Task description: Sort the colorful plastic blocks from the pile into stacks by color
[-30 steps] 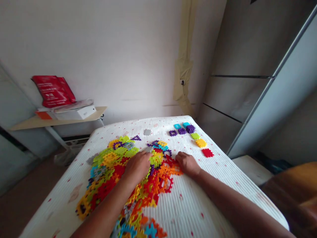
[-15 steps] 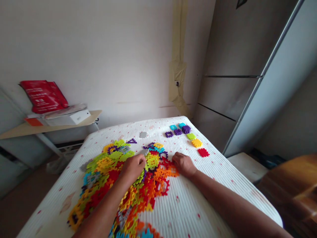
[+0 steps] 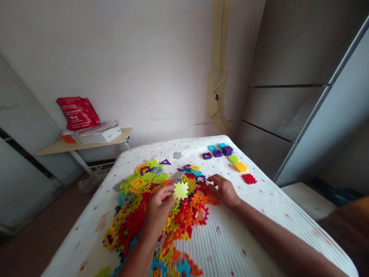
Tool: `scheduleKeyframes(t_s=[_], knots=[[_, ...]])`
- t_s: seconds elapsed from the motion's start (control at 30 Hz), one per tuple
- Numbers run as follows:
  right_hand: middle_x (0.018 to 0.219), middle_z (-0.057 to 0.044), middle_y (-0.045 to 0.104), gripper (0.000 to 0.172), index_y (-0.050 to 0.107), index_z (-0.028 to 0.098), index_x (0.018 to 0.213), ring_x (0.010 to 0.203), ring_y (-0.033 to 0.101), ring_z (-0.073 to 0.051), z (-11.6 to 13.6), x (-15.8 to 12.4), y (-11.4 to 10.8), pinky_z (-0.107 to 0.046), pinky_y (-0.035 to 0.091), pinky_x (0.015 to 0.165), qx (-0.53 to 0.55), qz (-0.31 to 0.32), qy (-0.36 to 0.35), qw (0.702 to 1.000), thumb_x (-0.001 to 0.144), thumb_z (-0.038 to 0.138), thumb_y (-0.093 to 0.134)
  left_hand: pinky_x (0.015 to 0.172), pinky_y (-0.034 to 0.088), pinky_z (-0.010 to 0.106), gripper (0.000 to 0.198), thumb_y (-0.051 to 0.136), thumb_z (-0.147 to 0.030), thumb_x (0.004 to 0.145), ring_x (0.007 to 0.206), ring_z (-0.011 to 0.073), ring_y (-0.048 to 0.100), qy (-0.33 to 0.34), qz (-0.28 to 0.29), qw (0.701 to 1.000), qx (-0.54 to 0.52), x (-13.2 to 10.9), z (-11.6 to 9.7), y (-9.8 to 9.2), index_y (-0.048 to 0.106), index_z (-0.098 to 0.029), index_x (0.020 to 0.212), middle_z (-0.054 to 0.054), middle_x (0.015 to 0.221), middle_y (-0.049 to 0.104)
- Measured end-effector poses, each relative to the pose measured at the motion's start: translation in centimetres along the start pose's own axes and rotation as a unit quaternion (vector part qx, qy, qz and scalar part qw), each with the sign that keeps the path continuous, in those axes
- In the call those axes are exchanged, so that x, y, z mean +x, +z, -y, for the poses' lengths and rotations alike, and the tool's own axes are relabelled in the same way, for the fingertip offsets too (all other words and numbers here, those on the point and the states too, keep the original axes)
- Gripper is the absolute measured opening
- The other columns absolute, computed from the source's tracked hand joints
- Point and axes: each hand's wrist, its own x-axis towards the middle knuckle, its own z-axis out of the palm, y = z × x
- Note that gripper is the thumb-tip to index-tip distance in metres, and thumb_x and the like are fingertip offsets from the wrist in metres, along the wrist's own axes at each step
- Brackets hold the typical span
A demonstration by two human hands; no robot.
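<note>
Between the thumb and fingers of my left hand [image 3: 162,202] is a lime-green square interlocking tile [image 3: 180,191], held over the heap of mixed plastic pieces [image 3: 137,206]. My right hand [image 3: 224,190] hovers at the heap's right edge, fingers apart and slightly curled, close to orange and red pieces [image 3: 201,198]; nothing shows in its grasp. Toward the far right lie sorted tiles: a purple stack [image 3: 227,150], a lime-green tile [image 3: 233,159], a yellow tile [image 3: 241,167] and a red tile [image 3: 249,178]. A grey tile [image 3: 177,155] sits alone beyond the heap.
White ribbed padding covers the table [image 3: 230,238]. On the left, a small shelf table [image 3: 83,148] bears a white box [image 3: 105,134] and a red bag [image 3: 77,113]. A tall grey cabinet [image 3: 276,107] stands at the right. A blurred brown shape [image 3: 353,227] shows at the right edge.
My left hand has lifted a lime-green tile off the heap. The fingers of my right hand have come away from the orange pieces and spread. The view has turned left.
</note>
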Motion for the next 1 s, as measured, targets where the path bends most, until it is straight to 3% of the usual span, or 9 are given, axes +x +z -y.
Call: scheduleKeyframes(t_s=[0.13,0.27,0.4,0.57,0.7,0.83,0.93,1.0], knots=[[0.109,-0.011,0.061,0.034,0.054,0.019,0.116,0.100,0.056,-0.020,4.9,0.4,-0.3,-0.034,0.047,0.085,0.062,-0.033,-0.121,0.990,0.085,0.034,0.054,0.058,0.049,0.028,0.033,0.064,-0.038,0.064,0.066,0.0199,0.065,-0.005,0.002,1.000,-0.016,-0.4,0.2,0.3,0.056,-0.016,0.087,0.004,0.073,0.067],[0.123,-0.015,0.055,0.051,0.049,0.015,0.126,0.105,0.051,-0.027,8.6,1.2,0.3,-0.042,0.045,0.088,-0.027,0.014,-0.173,0.984,0.080,0.034,0.061,0.059,0.047,0.026,0.029,0.064,-0.037,0.066,0.067,0.0175,0.062,0.005,0.006,1.000,-0.013,-0.4,0.5,0.4,0.055,-0.017,0.084,0.002,0.072,0.066],[0.124,-0.017,0.053,0.054,0.047,0.013,0.129,0.105,0.049,-0.030,9.4,1.8,1.5,-0.043,0.045,0.083,-0.099,0.039,-0.166,0.980,0.081,0.034,0.058,0.059,0.046,0.024,0.025,0.063,-0.036,0.068,0.064,0.0153,0.059,0.010,0.019,1.000,-0.009,-0.5,0.9,0.2,0.054,-0.018,0.082,0.000,0.067,0.063],[0.122,-0.015,0.055,0.056,0.046,0.015,0.129,0.105,0.048,-0.028,9.3,2.1,1.4,-0.041,0.044,0.083,-0.099,0.060,-0.166,0.979,0.080,0.035,0.061,0.063,0.048,0.026,0.031,0.065,-0.041,0.067,0.069,0.0170,0.062,0.010,0.022,1.000,-0.002,-0.5,1.1,0.1,0.055,-0.018,0.085,0.001,0.072,0.065],[0.119,-0.011,0.058,0.058,0.051,0.018,0.125,0.105,0.051,-0.024,5.6,3.8,-1.5,-0.038,0.043,0.089,-0.062,0.080,-0.119,0.988,0.070,0.025,0.070,0.064,0.051,0.028,0.046,0.062,-0.053,0.067,0.078,0.0218,0.066,-0.013,0.033,0.999,0.004,-0.5,0.9,0.3,0.053,-0.019,0.096,0.003,0.075,0.067],[0.121,-0.010,0.057,0.060,0.055,0.019,0.123,0.109,0.053,-0.023,-2.4,6.5,-6.4,-0.034,0.042,0.092,-0.128,0.045,0.037,0.990,0.065,0.010,0.067,0.065,0.052,0.029,0.052,0.062,-0.058,0.064,0.082,0.0239,0.067,-0.034,0.030,0.999,0.017,-0.5,0.7,0.2,0.054,-0.019,0.098,0.005,0.078,0.069],[0.116,-0.008,0.061,0.060,0.055,0.023,0.125,0.099,0.059,-0.022,-8.1,8.2,-9.6,-0.030,0.046,0.085,-0.230,0.091,0.188,0.951,0.067,0.013,0.065,0.070,0.052,0.029,0.051,0.062,-0.057,0.065,0.084,0.0233,0.067,-0.039,0.030,0.998,0.026,-0.5,0.7,0.1,0.055,-0.018,0.098,0.006,0.082,0.069],[0.114,-0.007,0.063,0.059,0.056,0.023,0.124,0.097,0.061,-0.023,-10.8,8.9,-10.7,-0.029,0.047,0.081,-0.271,0.133,0.247,0.921,0.067,0.015,0.066,0.073,0.052,0.029,0.050,0.062,-0.056,0.065,0.085,0.0230,0.067,-0.041,0.033,0.998,0.027,-0.4,0.8,0.1,0.056,-0.018,0.098,0.006,0.083,0.070]])
